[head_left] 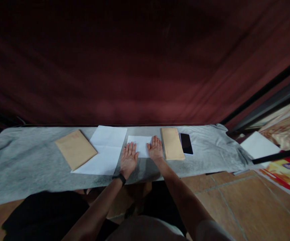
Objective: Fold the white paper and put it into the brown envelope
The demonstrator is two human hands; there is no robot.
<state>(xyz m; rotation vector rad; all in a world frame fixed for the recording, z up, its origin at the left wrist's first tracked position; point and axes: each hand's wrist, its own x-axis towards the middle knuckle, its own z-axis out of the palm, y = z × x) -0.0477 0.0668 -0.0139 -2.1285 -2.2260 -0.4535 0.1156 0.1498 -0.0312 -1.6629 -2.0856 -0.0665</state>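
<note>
A small white sheet (141,146) lies on the grey cloth between my two hands. My left hand (129,158) rests flat on its left edge, fingers slightly spread, a dark band on the wrist. On the right edge of the same sheet lies my right hand (156,149), flat, with the thumb apart from the fingers. To the left, a larger creased white sheet (107,147) is partly covered by a brown envelope (76,149). Just right of my right hand is a stack of narrow brown envelopes (173,144).
A phone (186,143) with a dark screen lies right of the narrow envelopes. The grey cloth (34,160) covers a long surface against a dark red backdrop (134,83). At the right are a dark frame, a white item (260,145) and a colourful package (287,174).
</note>
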